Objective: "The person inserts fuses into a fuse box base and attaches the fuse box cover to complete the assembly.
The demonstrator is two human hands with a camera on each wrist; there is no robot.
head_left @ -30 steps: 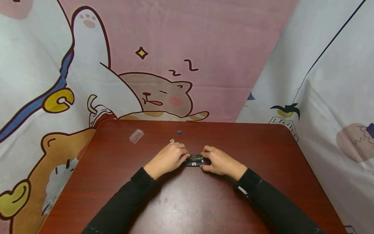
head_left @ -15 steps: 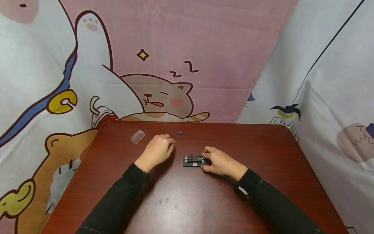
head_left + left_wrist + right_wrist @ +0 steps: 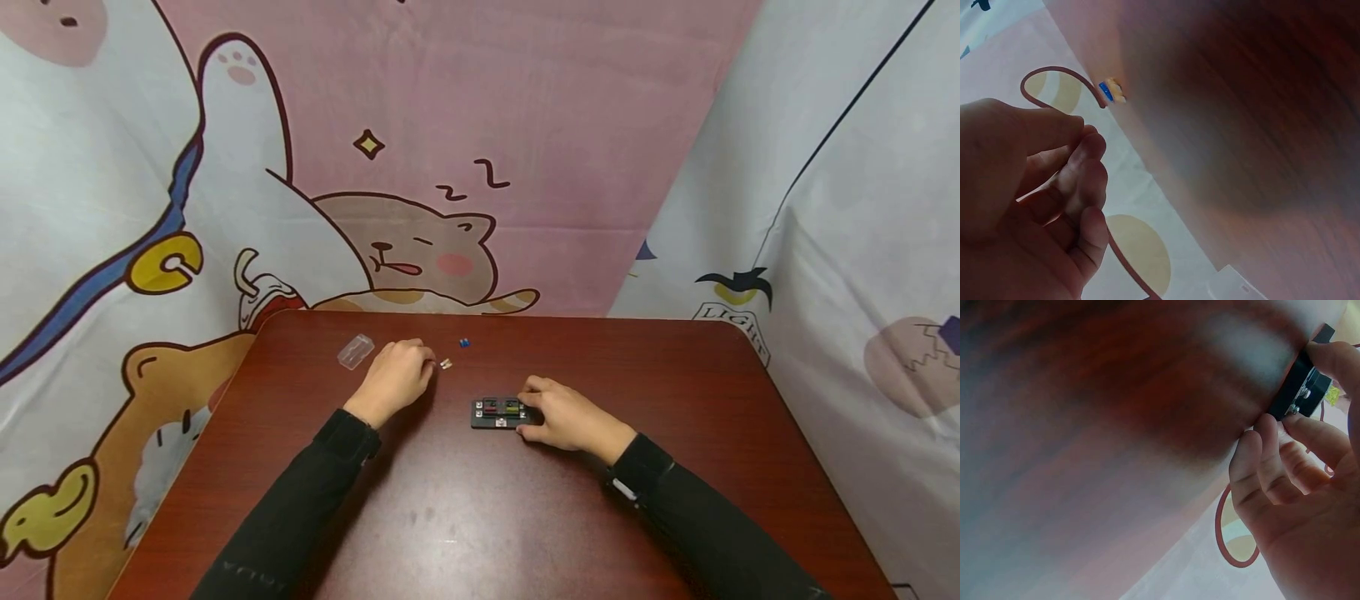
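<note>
Cartoon-printed cloth (image 3: 570,125) hangs behind the counter (image 3: 480,517), where your left grip (image 3: 396,375) has just come away from the black block (image 3: 500,414) and sits, fingers curled, beside the beige pieces (image 3: 446,364); I cannot tell whether it pinches anything. So only your right grip (image 3: 566,417) steadies the block, holding its right end, long axis running left to right, coloured inserts (image 3: 512,408) facing up
</note>
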